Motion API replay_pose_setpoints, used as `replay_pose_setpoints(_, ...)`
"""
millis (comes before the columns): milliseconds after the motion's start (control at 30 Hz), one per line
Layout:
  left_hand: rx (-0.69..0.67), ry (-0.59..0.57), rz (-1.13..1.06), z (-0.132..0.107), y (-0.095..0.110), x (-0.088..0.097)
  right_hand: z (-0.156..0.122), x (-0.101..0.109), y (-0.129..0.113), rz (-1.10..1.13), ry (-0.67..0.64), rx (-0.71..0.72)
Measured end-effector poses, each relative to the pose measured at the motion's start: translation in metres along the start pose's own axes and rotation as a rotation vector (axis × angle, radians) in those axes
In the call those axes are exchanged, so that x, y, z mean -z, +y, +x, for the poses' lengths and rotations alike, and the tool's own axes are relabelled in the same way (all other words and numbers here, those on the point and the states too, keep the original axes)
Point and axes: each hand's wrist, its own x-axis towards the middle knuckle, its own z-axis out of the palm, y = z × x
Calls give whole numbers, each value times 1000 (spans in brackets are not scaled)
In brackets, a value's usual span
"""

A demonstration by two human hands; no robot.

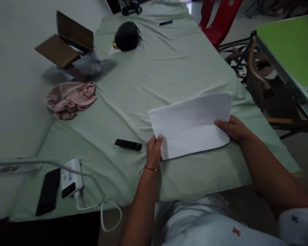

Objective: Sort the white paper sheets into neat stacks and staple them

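Observation:
A blank white sheet of paper (pixel 191 126), perhaps a thin stack, is held by its two short sides just above the cloth-covered table. At its left edge my left hand (pixel 154 150) grips it, thumb on top and a red string bracelet at the wrist. My right hand (pixel 232 128) pinches the right edge, thumb on the upper face and the other fingers hidden beneath. Left of my left hand lies a slim black object (pixel 128 144), like a small remote, apart from the hand.
A pale green cloth (pixel 133 102) covers the table. On it are a pink cloth (pixel 73 99), an open cardboard box (pixel 79 66), a black rounded case (pixel 127 36), a black phone (pixel 48 191) and a white power bank (pixel 72 177) with a cable. A red chair (pixel 218 25) and green table (pixel 292 48) stand right.

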Motion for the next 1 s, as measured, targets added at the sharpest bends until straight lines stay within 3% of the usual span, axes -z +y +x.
replay_pose_setpoints(100,-80,-17,133,3,-7,2,0,-7,3,-72,22,77)
replay_pose_setpoints(267,-44,-2,138,-2,-17,13,8,-7,2,-75,253,245)
replay_pose_setpoints(600,32,21,-34,-1,-14,11,3,-4,5,-76,161,188)
replay_pose_setpoints(800,6,-75,-78,-1,-14,15,5,-4,5,-25,215,190)
replay_pose_setpoints(1000,-17,69,-24,0,-17,11,7,-7,2,-97,258,227)
